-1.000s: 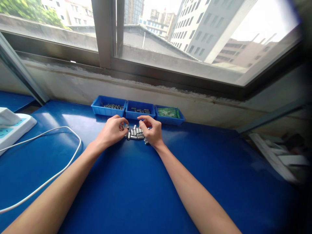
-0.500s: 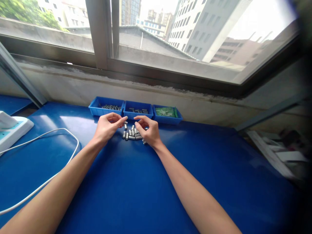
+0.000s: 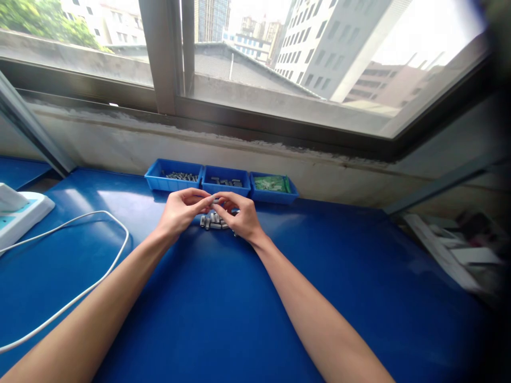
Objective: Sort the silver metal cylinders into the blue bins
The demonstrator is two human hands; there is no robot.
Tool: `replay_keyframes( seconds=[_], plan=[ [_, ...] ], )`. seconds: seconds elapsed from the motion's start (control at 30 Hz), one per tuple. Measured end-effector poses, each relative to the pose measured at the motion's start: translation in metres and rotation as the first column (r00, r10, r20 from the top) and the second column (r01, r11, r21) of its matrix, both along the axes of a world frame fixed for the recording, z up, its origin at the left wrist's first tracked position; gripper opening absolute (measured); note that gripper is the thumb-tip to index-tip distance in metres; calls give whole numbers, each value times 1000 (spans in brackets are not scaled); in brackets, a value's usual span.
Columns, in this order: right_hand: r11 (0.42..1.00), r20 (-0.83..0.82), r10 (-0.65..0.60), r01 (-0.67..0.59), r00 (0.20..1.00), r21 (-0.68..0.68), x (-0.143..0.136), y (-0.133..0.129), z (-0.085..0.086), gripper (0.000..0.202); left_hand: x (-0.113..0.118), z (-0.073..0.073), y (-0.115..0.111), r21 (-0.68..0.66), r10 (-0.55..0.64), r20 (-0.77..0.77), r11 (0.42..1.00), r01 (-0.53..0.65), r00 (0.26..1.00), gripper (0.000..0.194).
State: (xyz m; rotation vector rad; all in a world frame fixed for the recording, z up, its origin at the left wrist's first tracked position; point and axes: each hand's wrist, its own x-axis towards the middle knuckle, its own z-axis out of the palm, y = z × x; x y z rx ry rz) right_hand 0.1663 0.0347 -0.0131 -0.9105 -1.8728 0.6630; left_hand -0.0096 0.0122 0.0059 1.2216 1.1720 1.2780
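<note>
Pinching one small metal piece between their fingers, the left hand and right hand meet above the bench. Toward six o'clock, a loose pile of metal pieces lies not taken up; near twelve, the middle blue tray holds more parts.

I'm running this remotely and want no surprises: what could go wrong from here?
A small grey piece shows where the left hand and right hand meet; the grip is partly hidden, and the piece could slip.
Loose metal pieces lie on the blue table close by the hands, so a stray brush might scatter them.
The white cable runs beside the left forearm and might get snagged if that arm sweeps outward.
</note>
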Motion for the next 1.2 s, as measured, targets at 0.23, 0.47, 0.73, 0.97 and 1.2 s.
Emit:
replay_keyframes(
  seconds=[0.23, 0.47, 0.73, 0.97, 1.2],
  plan=[
    [992, -30, -65, 68, 997, 107, 0, 2, 0, 14, -6, -3, 4, 127, -5, -344, 990, 52, 939, 40],
    [852, -68, -452, 453, 889, 263, 11, 19, 1, 19, -30, 5, 4, 220, -60, -784, 904, 367, 618, 37],
    [804, -1, -545, 523, 839, 282, 20, 34, -12, 26, -27, 13, -4, 139, -161, -833, 865, 482, 530, 22],
    [838, 14, -505, 487, 863, 246, 16, 27, -8, 26, -30, 5, 1, 206, -72, -827, 884, 420, 557, 23],
    [877, 30, -411, 386, 911, 287, 14, 18, -3, 20, -13, 6, 1, 101, 48, -451, 995, -3, 891, 26]
  ],
)
